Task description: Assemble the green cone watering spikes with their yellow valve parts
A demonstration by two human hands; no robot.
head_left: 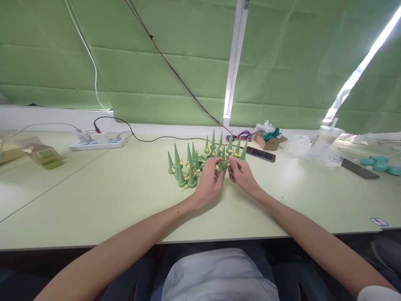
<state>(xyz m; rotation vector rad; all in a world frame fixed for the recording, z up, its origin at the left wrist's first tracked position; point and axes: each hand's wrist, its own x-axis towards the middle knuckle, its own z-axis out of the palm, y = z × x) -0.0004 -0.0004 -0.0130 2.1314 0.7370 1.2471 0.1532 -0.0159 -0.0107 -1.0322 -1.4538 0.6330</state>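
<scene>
Many small green cones (191, 177) stand upright on the table in two groups, with little yellow pieces (184, 187) stuck on or lying among them. My left hand (209, 182) curls round a small green part (223, 164) in front of the right group, thumb and fingers closed on it. Right beside it, my right hand (242, 172) is closed in a pinch against the same green part. A bit of yellow shows at its fingertips, too small to make out clearly. Some green pieces behind the hands are partly hidden.
A dark phone (261, 154) lies behind the right hand, near a small cardboard box (270, 141). Farther right are a plastic bag (326, 154), a drink cup (327, 134) and another phone (360, 169). A power strip (97, 143) sits back left.
</scene>
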